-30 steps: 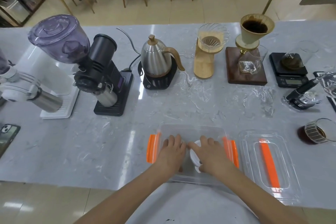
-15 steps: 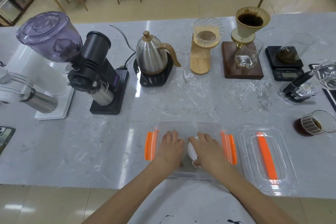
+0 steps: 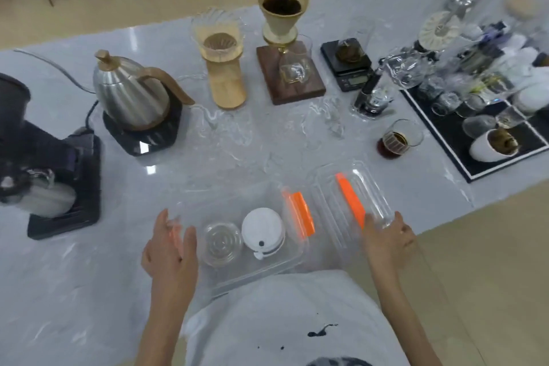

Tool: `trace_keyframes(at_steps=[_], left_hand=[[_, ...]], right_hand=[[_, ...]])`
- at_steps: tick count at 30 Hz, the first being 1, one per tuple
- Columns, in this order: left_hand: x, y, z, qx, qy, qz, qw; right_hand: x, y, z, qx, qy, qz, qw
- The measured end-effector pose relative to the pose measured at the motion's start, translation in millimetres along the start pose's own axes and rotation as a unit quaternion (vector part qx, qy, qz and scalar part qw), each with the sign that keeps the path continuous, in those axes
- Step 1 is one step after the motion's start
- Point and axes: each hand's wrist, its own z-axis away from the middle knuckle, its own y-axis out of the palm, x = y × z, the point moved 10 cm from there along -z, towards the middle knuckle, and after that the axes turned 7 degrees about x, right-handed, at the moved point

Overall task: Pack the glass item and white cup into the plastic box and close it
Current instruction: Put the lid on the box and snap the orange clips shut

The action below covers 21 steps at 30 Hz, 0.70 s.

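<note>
A clear plastic box (image 3: pixel 225 202) with orange side clips (image 3: pixel 301 214) sits at the table's near edge. Inside it lie a ribbed glass item (image 3: pixel 221 244) on the left and a white cup (image 3: pixel 263 230) on the right, side by side. My left hand (image 3: pixel 169 244) hovers at the box's left end with fingers apart, covering the left clip. The clear lid (image 3: pixel 335 196) with an orange strip (image 3: pixel 350 197) lies flat to the right of the box. My right hand (image 3: pixel 387 239) rests on the lid's near end; whether it grips the lid is unclear.
Behind the box stand a steel kettle (image 3: pixel 130 92) on a black base, a wooden dripper stand (image 3: pixel 225 68), a cone dripper on a dark block (image 3: pixel 288 68), a scale (image 3: pixel 347 68) and a glass of coffee (image 3: pixel 396 140). A black grinder (image 3: pixel 44 157) is left; a black tray (image 3: pixel 445 134) with cups is right.
Both hands have left the inside of the box, uncovering the glass item and white cup. My left hand moved to the box's left end, my right hand to the lid. The view swung right.
</note>
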Motion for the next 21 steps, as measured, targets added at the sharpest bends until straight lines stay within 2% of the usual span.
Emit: trace_keyframes(at_steps=[3,5,9,11,13,15,18,21], left_hand=[[10,7,-6,0.008,0.021,0.088,0.996],[14,9,-9,0.004,0.022,0.125,0.992],[11,12,-15,0.009,0.035,0.159,0.987],[8,11,-18,-0.002,0.042,0.171,0.984],[5,10,-21,-0.009,0.043,0.18,0.983],[4,13,-25,-0.013,0.037,0.193,0.98],[-5,18,-27,-0.014,0.028,0.225,0.974],[-9,25,-28,0.0,0.001,0.31,0.951]], right_hand=[[-40,6,8,-0.018,0.055,-0.053,0.997],[-58,6,8,-0.023,0.073,-0.156,0.985],[-90,-3,1,-0.011,0.121,-0.325,0.938],[-95,-9,-1,0.012,0.164,-0.401,0.901],[-78,-12,-1,0.059,0.172,-0.471,0.863],[-42,-20,4,0.104,0.137,-0.495,0.852],[23,-25,18,0.162,0.04,-0.485,0.858],[88,0,42,0.259,-0.068,-0.459,0.847]])
